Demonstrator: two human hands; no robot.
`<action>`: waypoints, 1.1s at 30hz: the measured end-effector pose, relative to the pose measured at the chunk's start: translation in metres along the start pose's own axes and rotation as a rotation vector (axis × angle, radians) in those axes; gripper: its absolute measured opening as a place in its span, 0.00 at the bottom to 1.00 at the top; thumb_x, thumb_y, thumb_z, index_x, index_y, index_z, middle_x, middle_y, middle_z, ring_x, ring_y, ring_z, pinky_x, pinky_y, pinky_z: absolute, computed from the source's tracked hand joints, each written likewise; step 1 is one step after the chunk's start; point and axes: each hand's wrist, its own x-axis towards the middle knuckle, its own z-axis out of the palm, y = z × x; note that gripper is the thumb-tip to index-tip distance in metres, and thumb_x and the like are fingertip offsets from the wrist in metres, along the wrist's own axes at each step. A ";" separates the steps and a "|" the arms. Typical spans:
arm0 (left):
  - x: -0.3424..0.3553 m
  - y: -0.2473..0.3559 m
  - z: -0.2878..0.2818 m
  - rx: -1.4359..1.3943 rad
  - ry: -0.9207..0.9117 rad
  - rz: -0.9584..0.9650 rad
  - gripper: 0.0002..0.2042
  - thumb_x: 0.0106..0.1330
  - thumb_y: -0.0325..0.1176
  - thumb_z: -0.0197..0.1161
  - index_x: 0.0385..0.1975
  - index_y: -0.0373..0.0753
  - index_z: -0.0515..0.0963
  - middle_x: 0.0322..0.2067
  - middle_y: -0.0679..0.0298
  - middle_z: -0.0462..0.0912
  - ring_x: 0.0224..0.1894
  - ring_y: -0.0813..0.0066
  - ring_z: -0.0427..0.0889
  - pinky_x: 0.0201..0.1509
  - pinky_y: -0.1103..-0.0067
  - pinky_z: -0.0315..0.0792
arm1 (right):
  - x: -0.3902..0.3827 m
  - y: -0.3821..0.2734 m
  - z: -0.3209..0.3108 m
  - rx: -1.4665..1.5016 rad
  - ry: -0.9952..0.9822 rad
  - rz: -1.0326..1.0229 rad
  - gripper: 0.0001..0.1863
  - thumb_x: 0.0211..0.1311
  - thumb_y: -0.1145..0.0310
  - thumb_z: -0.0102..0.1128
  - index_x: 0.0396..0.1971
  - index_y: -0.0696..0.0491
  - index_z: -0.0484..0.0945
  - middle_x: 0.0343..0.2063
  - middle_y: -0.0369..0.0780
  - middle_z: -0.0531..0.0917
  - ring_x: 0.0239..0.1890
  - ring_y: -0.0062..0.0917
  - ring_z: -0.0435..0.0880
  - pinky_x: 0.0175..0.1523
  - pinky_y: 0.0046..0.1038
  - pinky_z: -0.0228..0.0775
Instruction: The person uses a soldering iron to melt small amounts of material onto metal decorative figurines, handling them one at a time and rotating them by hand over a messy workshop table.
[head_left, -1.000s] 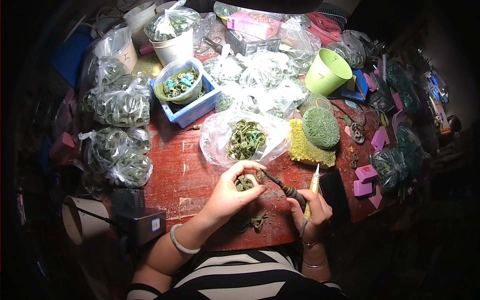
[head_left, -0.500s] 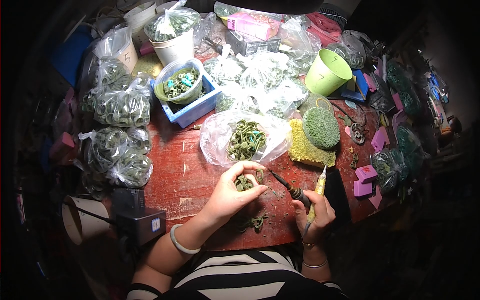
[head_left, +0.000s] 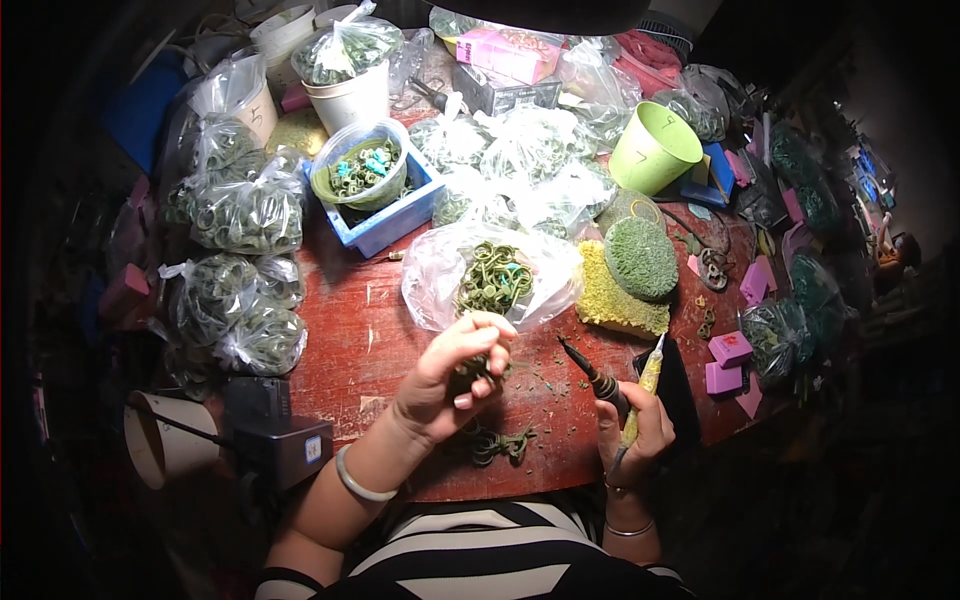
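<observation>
Probably light and firm, best pinched by their edges, green pieces (head_left: 467,378) sit in the cupped left hand (head_left: 436,373), nearside of the open bag (head_left: 426,285); the right hand (head_left: 640,430) holds two tools (head_left: 649,378).

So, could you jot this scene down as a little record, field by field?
Left hand: curled around small green pieces, partly hidden
Right hand: holding dark-tipped tool and yellow pen-shaped tool
Beyond hands: open clear bag containing green rings
Right of bag: green pad resting on yellow block
Surface: worn red table
</observation>
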 end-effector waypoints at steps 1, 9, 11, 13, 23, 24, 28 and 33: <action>0.002 0.001 0.000 -0.054 -0.020 0.075 0.09 0.72 0.31 0.54 0.45 0.33 0.74 0.29 0.63 0.77 0.22 0.84 0.73 0.16 0.90 0.64 | 0.000 0.001 0.000 0.002 0.004 -0.022 0.16 0.60 0.62 0.72 0.37 0.59 0.80 0.25 0.42 0.82 0.22 0.33 0.81 0.27 0.28 0.72; 0.005 0.012 -0.003 -0.322 0.088 0.411 0.23 0.68 0.30 0.53 0.62 0.27 0.64 0.56 0.46 0.71 0.58 0.58 0.72 0.61 0.69 0.72 | 0.002 -0.003 0.000 -0.002 -0.014 -0.007 0.17 0.61 0.61 0.71 0.37 0.59 0.79 0.26 0.42 0.82 0.24 0.31 0.81 0.29 0.27 0.72; 0.006 0.012 0.001 -0.326 0.056 0.424 0.27 0.68 0.30 0.53 0.65 0.26 0.61 0.60 0.43 0.68 0.64 0.52 0.69 0.69 0.64 0.68 | 0.004 -0.003 0.000 -0.012 -0.004 -0.035 0.16 0.60 0.62 0.72 0.37 0.59 0.80 0.25 0.43 0.82 0.22 0.33 0.81 0.27 0.28 0.72; 0.004 0.013 0.014 -0.384 0.122 0.367 0.30 0.67 0.29 0.52 0.69 0.28 0.55 0.65 0.44 0.63 0.69 0.45 0.62 0.77 0.57 0.55 | 0.005 -0.003 0.000 -0.010 -0.009 -0.046 0.16 0.59 0.62 0.73 0.37 0.59 0.80 0.25 0.42 0.82 0.22 0.33 0.81 0.27 0.28 0.72; -0.004 0.019 0.035 -0.167 0.078 0.330 0.42 0.51 0.18 0.51 0.72 0.30 0.48 0.69 0.39 0.54 0.72 0.35 0.53 0.79 0.53 0.46 | 0.003 -0.006 -0.001 -0.018 -0.056 0.022 0.17 0.61 0.60 0.71 0.37 0.59 0.79 0.26 0.43 0.82 0.25 0.32 0.81 0.32 0.27 0.72; -0.004 0.018 0.034 -0.168 0.079 0.330 0.42 0.51 0.18 0.51 0.72 0.30 0.48 0.69 0.39 0.54 0.72 0.35 0.53 0.79 0.53 0.46 | 0.003 -0.006 -0.001 -0.013 -0.061 0.028 0.16 0.61 0.60 0.71 0.37 0.58 0.79 0.26 0.42 0.82 0.25 0.31 0.81 0.32 0.27 0.72; -0.005 0.014 0.026 -0.102 0.089 0.330 0.40 0.45 0.10 0.45 0.67 0.28 0.55 0.65 0.38 0.59 0.71 0.30 0.53 0.79 0.52 0.46 | 0.003 -0.005 0.000 -0.007 -0.057 0.025 0.16 0.62 0.61 0.71 0.36 0.58 0.79 0.26 0.42 0.82 0.24 0.29 0.80 0.31 0.26 0.72; -0.003 0.012 0.032 0.160 0.212 0.289 0.27 0.62 0.09 0.41 0.64 0.29 0.56 0.64 0.40 0.62 0.68 0.39 0.65 0.75 0.59 0.61 | 0.002 -0.004 0.000 -0.010 -0.051 0.015 0.16 0.62 0.61 0.71 0.36 0.58 0.79 0.26 0.42 0.82 0.24 0.29 0.80 0.31 0.26 0.71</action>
